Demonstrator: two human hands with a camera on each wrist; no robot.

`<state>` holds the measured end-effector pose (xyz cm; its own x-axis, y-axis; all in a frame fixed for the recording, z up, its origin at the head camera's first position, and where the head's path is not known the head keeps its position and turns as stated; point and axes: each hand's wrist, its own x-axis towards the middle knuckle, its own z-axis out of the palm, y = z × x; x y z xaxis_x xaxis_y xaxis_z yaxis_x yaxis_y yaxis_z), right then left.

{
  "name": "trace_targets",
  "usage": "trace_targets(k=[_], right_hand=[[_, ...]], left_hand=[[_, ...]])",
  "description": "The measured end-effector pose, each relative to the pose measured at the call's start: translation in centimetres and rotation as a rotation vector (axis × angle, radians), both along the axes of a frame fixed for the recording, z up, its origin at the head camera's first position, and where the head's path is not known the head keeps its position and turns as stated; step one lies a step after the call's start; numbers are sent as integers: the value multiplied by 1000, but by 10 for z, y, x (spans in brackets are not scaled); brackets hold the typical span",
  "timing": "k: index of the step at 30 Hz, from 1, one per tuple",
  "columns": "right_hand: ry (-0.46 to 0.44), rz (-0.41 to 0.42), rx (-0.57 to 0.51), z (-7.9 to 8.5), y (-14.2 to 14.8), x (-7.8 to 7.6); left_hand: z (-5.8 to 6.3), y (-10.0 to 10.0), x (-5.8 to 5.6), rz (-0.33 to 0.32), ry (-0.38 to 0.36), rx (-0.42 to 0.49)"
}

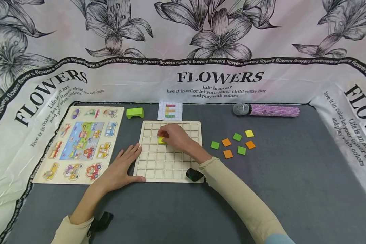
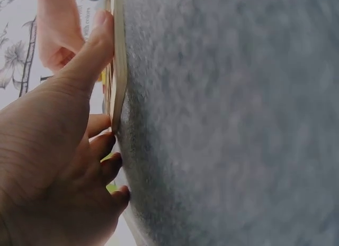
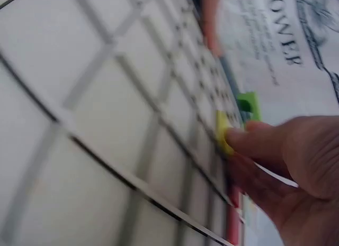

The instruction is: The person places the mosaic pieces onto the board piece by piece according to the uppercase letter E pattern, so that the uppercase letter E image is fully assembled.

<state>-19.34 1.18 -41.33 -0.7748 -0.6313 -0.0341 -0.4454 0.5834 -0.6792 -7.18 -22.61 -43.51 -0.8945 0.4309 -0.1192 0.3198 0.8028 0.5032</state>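
Observation:
A square wooden grid board point(image 1: 158, 169) lies in the middle of the table. Over its upper left part, my right hand point(image 1: 175, 137) pinches a small yellow square tile point(image 3: 221, 128) between thumb and finger. Just beyond that hand, something red point(image 3: 233, 222) shows on the board in the right wrist view; the hand hides this spot in the head view. My left hand point(image 1: 119, 171) is spread along the board's left side, fingertips at the edge. Its thumb point(image 2: 100, 39) rests on the board's front edge.
Loose green, orange point(image 1: 228, 154) and yellow point(image 1: 249, 133) tiles lie right of the board. Behind it is a card with a coloured pattern point(image 1: 170, 115). A green arched block point(image 1: 135, 113), a picture puzzle point(image 1: 116, 117) and a glittery pink microphone point(image 1: 272, 110) lie around.

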Motion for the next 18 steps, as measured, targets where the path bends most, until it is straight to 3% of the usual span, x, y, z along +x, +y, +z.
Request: trace_targets(k=[6, 11, 18], right_hand=[[-62, -17, -60, 19, 42, -7], [-37, -31, -12, 28, 87, -7], [-60, -34, 101, 25, 156, -1]], left_hand=[[1, 5, -3, -12, -10, -1], [0, 1, 1, -13, 18, 7], [-2, -1, 2, -10, 17, 3]])
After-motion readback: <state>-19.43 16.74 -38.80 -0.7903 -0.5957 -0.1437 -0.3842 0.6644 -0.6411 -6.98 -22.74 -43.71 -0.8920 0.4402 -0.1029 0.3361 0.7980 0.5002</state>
